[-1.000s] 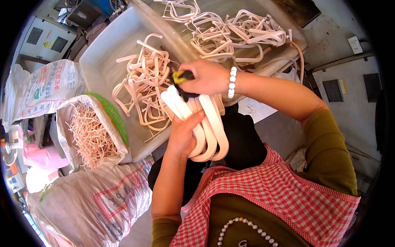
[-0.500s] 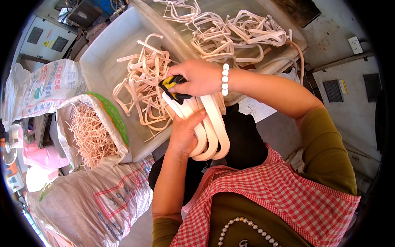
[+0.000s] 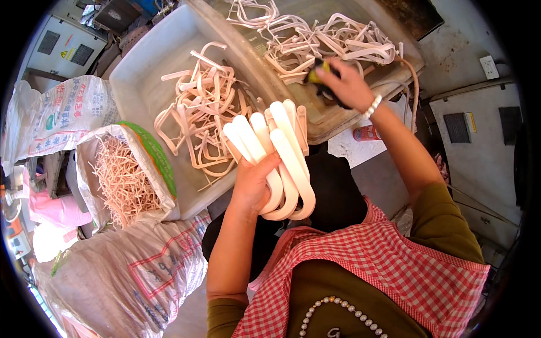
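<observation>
Several U-shaped plastic pieces (image 3: 282,163) fanned in our clenched left hand (image 3: 253,183) may slide out; right hand (image 3: 344,84) pinches a yellow-black tool (image 3: 315,72) far right

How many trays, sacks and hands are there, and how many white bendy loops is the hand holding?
Trays: 2, the left tray and the right tray
Sacks: 3, the open sack, the printed sack and the big sack
Hands: 2, the left hand and the right hand
Loops held: about 3, they overlap
Total: about 10
</observation>
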Demonstrator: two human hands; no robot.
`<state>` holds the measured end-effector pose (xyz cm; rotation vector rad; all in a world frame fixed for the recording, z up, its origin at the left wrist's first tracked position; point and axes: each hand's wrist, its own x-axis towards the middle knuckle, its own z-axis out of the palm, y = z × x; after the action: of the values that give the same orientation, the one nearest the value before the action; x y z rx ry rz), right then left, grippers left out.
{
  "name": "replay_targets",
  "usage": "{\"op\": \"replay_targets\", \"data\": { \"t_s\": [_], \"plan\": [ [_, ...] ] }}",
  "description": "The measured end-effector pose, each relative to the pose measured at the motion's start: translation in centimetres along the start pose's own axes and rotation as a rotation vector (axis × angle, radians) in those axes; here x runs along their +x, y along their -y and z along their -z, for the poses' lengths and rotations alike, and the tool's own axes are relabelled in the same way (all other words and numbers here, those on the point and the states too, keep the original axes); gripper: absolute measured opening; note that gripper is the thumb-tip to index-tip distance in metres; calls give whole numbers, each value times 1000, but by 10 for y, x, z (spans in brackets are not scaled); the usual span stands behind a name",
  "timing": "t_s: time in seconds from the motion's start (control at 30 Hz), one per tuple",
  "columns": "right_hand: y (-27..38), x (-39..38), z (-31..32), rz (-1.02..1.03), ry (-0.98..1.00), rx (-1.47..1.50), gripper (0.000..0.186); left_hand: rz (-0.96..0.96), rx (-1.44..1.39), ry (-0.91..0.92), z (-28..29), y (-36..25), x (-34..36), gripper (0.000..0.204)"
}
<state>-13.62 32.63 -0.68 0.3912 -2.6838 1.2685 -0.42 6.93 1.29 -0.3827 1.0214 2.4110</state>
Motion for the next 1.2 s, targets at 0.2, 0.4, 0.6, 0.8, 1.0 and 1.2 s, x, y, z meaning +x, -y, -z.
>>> {"op": "replay_targets", "data": {
  "t_s": [0.2,0.4,0.6,0.8,1.0,1.2],
  "plan": [
    [-79,-101,-44,-16,347,-559,42,-24,-5,8,6,5,1,50],
    [-78,-103,-42,-71,282,-553,61,-31,-31,77,1,1,0,51],
    [30,-64,-27,-276,702,785,66,-48,37,79,-14,-5,-9,47],
    [109,-50,-46,-545,840,1095,55,-176,69,31,-4,-5,-13,42],
    [143,-41,-51,-625,626,1332,36,-356,-7,-90,-5,-26,-41,39],
    [163,-34,-9,-259,606,997,24,-507,-48,-247,25,-55,-77,24]
  ]
}}
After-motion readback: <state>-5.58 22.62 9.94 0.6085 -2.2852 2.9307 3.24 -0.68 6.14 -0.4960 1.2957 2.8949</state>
